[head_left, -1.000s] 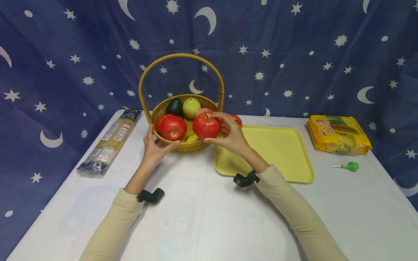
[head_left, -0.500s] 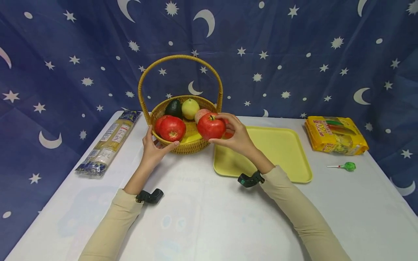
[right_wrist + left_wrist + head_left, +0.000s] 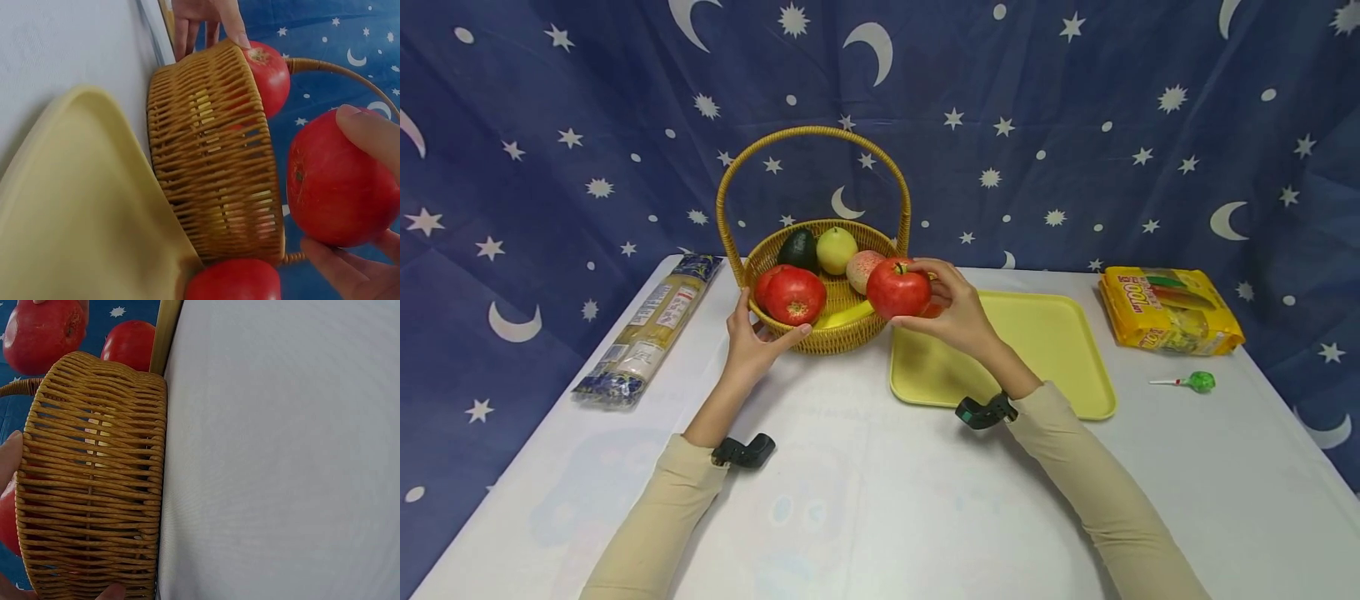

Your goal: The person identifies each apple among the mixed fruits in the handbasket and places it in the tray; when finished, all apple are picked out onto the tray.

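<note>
My left hand [image 3: 751, 343] holds the wicker basket [image 3: 842, 338] at its front left, the thumb lying along the rim. Up off the table, a red apple [image 3: 895, 290] is gripped between the thumb and fingers of my right hand [image 3: 958, 315], just right of the basket's rim. Inside the basket are two red fruits [image 3: 796, 297], an avocado [image 3: 799, 250], a yellow-green pear [image 3: 837, 250], a speckled pinkish fruit [image 3: 863, 270] and a yellow banana [image 3: 844, 316]. Another red apple [image 3: 234, 281] shows beside the basket in the right wrist view, mostly hidden by my hand in the head view.
A yellow tray [image 3: 1037, 350] lies right of the basket, partly under my right forearm. Farther right are a yellow snack packet [image 3: 1168, 310] and a green lollipop [image 3: 1201, 382]. A long clear packet [image 3: 643, 337] lies at the left. The basket's tall handle [image 3: 820, 131] arches upward.
My right hand has carried the apple rightward, from over the basket to beyond its right rim, uncovering the pinkish fruit and more of the banana. The left hand stays on the basket.
</note>
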